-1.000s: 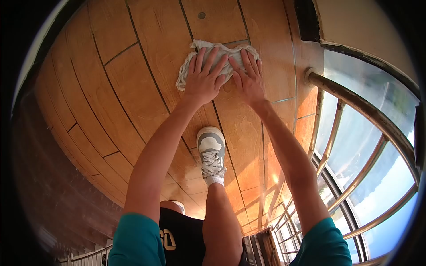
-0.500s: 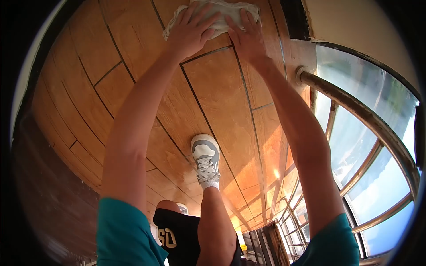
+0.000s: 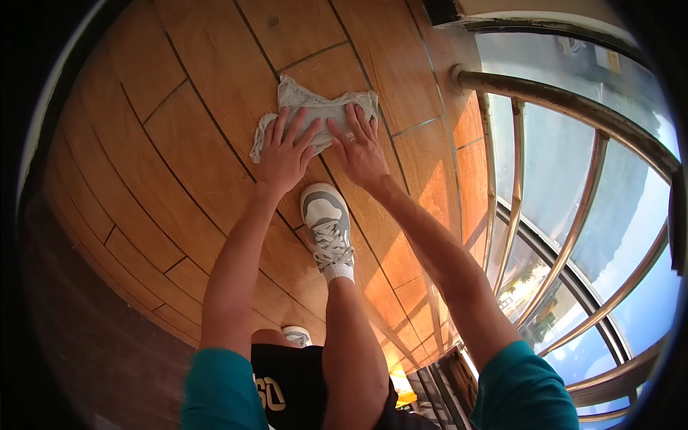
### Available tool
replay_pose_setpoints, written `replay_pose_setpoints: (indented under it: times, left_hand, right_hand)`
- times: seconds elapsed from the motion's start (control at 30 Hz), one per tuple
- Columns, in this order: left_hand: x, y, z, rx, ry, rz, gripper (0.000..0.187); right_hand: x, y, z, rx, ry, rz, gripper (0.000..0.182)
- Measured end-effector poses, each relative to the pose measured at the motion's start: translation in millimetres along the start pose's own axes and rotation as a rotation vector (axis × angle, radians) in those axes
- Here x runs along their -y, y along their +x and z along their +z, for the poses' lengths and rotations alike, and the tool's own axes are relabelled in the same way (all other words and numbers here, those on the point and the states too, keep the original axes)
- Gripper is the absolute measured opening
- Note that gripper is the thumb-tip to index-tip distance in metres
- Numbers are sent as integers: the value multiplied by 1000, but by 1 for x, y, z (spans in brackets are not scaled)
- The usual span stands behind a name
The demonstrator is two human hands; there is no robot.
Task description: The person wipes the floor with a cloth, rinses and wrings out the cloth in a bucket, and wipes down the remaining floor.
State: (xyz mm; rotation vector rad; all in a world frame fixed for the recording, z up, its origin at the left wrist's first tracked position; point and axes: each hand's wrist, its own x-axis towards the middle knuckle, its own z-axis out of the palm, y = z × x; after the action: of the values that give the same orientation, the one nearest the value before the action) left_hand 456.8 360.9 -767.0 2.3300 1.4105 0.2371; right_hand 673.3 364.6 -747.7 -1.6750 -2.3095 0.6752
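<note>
A damp-looking whitish-grey cloth (image 3: 322, 111) lies spread and wrinkled on the wood-look tiled floor (image 3: 215, 136). My left hand (image 3: 284, 154) presses on its left part, fingers stretched out and apart. On the right part of the cloth rests my right hand (image 3: 360, 153), also flat with fingers extended. Both hands are open, palms down, and neither grips the fabric. Just below the hands stands my grey and white sneaker (image 3: 327, 222), close to the cloth's near edge.
A metal railing (image 3: 559, 93) with curved bars runs along the right, before a window (image 3: 552, 168). My other shoe (image 3: 296, 335) is further back. A dark surface (image 3: 86, 315) borders the floor on the left. Something yellow (image 3: 403, 390) shows at the bottom.
Both hands have drawn the cloth back toward me, from the top of the view to just ahead of my shoe. My arms are now more bent.
</note>
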Motion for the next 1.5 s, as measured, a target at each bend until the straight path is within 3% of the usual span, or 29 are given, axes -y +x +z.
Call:
replay_pose_setpoints:
  times: [0.23, 0.3, 0.57, 0.63, 0.9, 1.0, 1.07, 1.2, 1.27, 1.3, 1.37, 1.5]
  left_hand:
    - [12, -8, 14, 17, 69, -31, 55]
    - [11, -11, 14, 126, 134, -81, 55]
    - [11, -6, 18, 97, 153, -28, 58]
    - [13, -8, 14, 132, 172, -43, 57]
    - [-1, -3, 17, 94, 205, -77, 56]
    - [-32, 27, 28, 5, 219, -208, 54]
    - [-57, 78, 37, -68, 193, -187, 55]
    - [-92, 202, 63, -214, 124, -113, 55]
    - [-82, 252, 69, -223, 132, -116, 56]
    - [-79, 271, 69, -252, 149, -70, 54]
    - [-81, 273, 70, -265, 164, -16, 51]
    - [-81, 245, 64, -376, 82, 32, 52]
  right_hand:
    - [5, 3, 11, 144, -52, 18, 45]
    - [3, 8, 11, 131, -83, 12, 45]
    - [-6, 1, 9, 122, -72, -35, 47]
    - [1, 0, 14, 144, -28, 45, 46]
    - [-12, -4, 13, 59, -20, -60, 51]
    - [-35, 8, -3, 32, -21, -37, 51]
    - [-65, 22, -25, -29, -43, 38, 49]
    - [-175, 74, -62, -207, -69, -30, 48]
    - [-222, 118, -95, 105, -734, -251, 47]
    - [-230, 124, -92, 116, -731, -260, 47]
    - [-235, 120, -83, -253, -85, -79, 44]
    - [-234, 105, -63, -179, -205, -185, 44]
